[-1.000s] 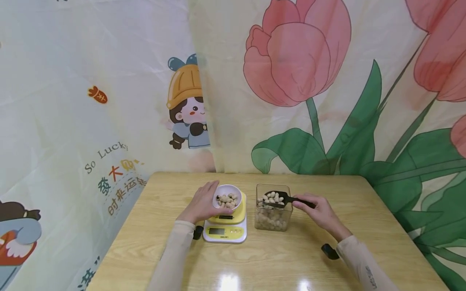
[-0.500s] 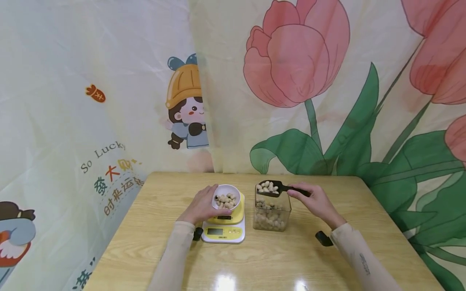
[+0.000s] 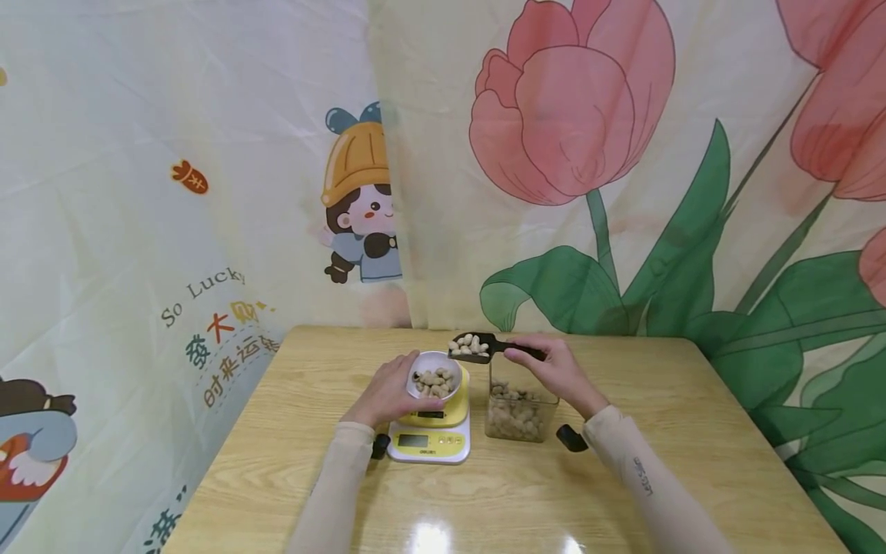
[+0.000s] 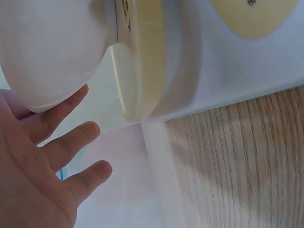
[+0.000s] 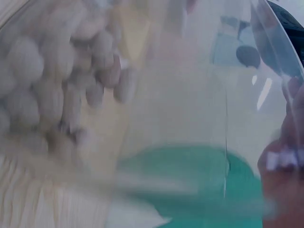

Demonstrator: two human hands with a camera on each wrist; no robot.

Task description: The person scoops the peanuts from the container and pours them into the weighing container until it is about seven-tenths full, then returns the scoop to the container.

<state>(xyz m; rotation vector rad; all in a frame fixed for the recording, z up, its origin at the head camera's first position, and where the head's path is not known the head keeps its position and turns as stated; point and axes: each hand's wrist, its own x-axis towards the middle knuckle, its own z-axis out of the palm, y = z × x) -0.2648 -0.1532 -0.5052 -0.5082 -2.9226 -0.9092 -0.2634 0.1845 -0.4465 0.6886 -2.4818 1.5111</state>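
A white bowl (image 3: 453, 366) of peanuts (image 3: 434, 382) sits over the yellow platform of a kitchen scale (image 3: 430, 454). My left hand (image 3: 385, 391) holds the bowl from its left side, thumb along the near rim; in the left wrist view, a finger lies against the bowl (image 4: 52, 52) while others spread below. My right hand (image 3: 559, 372) grips the handle of a black scoop (image 3: 494, 346), its head loaded with peanuts and raised beside the bowl's right rim. Through clear plastic, the right wrist view shows blurred peanuts (image 5: 52, 80).
A clear square container (image 3: 527, 383), partly filled with peanuts, stands right of the scale, under my right hand. The wooden table (image 3: 346, 354) ends at a printed cloth backdrop (image 3: 443, 192) with tulips and cartoon figures.
My right hand has lifted the loaded scoop up out of the container and carried it left to the bowl. My left hand stays at the bowl.
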